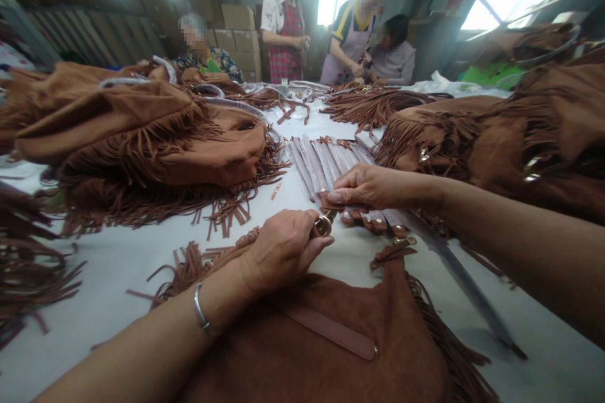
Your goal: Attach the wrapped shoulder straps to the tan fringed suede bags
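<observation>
A brown suede fringed bag (406,340) lies on the table in front of me, with a flat leather strip (333,330) across it. My left hand (281,245) is closed around a shiny metal ring (323,225) above the bag's upper edge. Just beyond it, my right hand (366,186) pinches the brown leather end of a strap, whose tip is close to the ring; fingers partly cover it. Whether ring and strap are joined I cannot tell. Another metal clasp (404,241) sits at the bag's right corner.
Several plastic-wrapped straps (326,160) lie side by side past my hands. Piles of fringed bags rise left (142,132) and right (496,132) on the white table (118,277). A small metal piece (275,191) lies nearby. Several people are at the far end.
</observation>
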`<state>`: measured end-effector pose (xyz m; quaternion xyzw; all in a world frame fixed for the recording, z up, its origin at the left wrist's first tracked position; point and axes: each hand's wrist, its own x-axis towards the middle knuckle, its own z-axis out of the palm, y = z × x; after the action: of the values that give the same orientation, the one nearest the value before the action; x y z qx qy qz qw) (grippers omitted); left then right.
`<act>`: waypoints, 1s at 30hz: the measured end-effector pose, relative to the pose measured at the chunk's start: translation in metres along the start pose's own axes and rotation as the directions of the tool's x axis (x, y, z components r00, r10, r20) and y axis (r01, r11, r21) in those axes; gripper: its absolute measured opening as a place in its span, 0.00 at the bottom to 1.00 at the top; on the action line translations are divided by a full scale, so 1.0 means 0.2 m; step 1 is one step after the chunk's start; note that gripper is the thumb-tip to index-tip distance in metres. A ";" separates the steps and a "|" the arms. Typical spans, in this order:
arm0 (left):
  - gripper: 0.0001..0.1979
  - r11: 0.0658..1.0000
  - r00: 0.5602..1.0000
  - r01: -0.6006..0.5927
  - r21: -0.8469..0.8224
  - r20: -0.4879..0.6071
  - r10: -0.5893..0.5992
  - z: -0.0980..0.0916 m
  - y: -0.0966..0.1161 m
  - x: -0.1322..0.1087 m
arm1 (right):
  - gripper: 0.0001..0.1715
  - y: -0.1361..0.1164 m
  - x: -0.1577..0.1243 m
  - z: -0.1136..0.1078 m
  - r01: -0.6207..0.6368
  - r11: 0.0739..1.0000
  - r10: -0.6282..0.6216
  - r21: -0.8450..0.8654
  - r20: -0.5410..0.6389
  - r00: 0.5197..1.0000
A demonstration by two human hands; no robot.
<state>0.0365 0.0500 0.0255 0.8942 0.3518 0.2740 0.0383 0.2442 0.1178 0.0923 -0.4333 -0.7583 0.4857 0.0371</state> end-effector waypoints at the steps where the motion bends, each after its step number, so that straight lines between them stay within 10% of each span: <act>1: 0.13 1.000 1.000 -0.012 0.003 -0.004 0.012 0.00 0.00 0.00 | 0.27 -0.02 0.01 -0.02 0.035 0.999 -0.035 -0.020 -0.002 0.999; 16: 0.15 0.994 0.994 -0.097 0.041 -0.049 0.099 0.00 -0.01 -0.01 | 0.26 -0.04 0.00 0.02 0.103 0.990 -0.095 -0.094 0.086 0.992; 30: 0.15 0.992 0.987 -0.109 -0.069 -0.129 0.099 0.00 -0.03 -0.02 | 0.25 0.03 -0.02 0.11 0.068 0.967 -0.078 0.247 0.034 0.996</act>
<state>0.0304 0.0529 0.0220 0.8902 0.2957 0.3446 0.0359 0.2394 0.1010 0.0781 -0.3867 -0.7084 0.5833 0.0918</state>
